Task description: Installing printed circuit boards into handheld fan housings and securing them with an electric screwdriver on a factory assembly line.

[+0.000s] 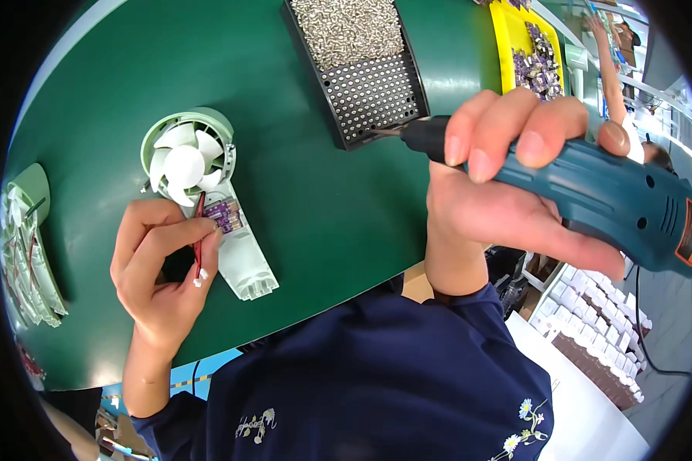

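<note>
Fan housing (pixel 246 261) is lying open on the green bench (pixel 315 230), impeller (pixel 184 167) facing up, nearer the person than the screw tray (pixel 327 100). Left hand (pixel 161 265) is bringing its fingertips close together at the purple circuit board (pixel 224 215) (pinching or merely steadying: cannot tell), beside red-and-black wires (pixel 199 250). Right hand (pixel 507 184) is wrapping the electric screwdriver (pixel 615 188), bit over the tray's near end. Judgement: housing should be handling as light, stiff, smoothish plastic; best held by the handle shell's edges, sparing blades, board and wires. An orange-bordered label (pixel 690 230) is showing on the screwdriver; embroidered script is decorating the shirt (pixel 377 376).
</note>
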{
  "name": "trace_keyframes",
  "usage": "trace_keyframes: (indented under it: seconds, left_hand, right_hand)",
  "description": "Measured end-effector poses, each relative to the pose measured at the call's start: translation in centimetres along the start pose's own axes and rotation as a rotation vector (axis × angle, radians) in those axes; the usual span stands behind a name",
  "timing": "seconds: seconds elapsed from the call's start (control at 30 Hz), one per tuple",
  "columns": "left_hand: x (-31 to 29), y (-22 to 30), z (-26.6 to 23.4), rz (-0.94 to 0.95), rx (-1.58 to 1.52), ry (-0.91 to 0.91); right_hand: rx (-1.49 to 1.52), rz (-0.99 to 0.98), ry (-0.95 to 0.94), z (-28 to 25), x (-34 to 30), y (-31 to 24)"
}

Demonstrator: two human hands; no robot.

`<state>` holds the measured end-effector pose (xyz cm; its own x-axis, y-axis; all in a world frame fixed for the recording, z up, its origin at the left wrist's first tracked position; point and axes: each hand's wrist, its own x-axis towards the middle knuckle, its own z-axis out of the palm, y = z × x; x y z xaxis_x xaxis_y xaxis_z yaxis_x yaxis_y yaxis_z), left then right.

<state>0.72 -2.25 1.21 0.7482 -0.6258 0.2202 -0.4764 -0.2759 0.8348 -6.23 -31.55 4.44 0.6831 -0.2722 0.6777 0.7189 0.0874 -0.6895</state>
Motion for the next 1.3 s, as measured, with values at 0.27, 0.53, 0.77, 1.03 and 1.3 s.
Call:
trace_keyframes:
  seconds: [0.27,0.53,0.77,1.03,1.3]
  left_hand:
    - [-0.1,-0.1,0.1,-0.005,0.002,0.008]
    - [-0.1,0.0,0.1,-0.01,-0.002,0.003]
    - [0.1,0.1,0.1,-0.007,-0.004,0.01]
    - [0.0,-0.1,0.2,0.013,-0.041,0.036]
    - [0.6,-0.3,0.6,0.008,-0.205,0.041]
  right_hand:
    - [-0.031,0.003,-0.038,-0.1,0.1,0.4]
    - [-0.021,-0.007,0.02,0.3,0.1,0.3]
    - [-0.026,0.012,0.033,0.3,0.1,0.4]
    - [-0.101,-0.035,-0.154,1.3,0.0,0.3]
    - [0.034,0.019,-0.089,8.0,1.6,-4.7]
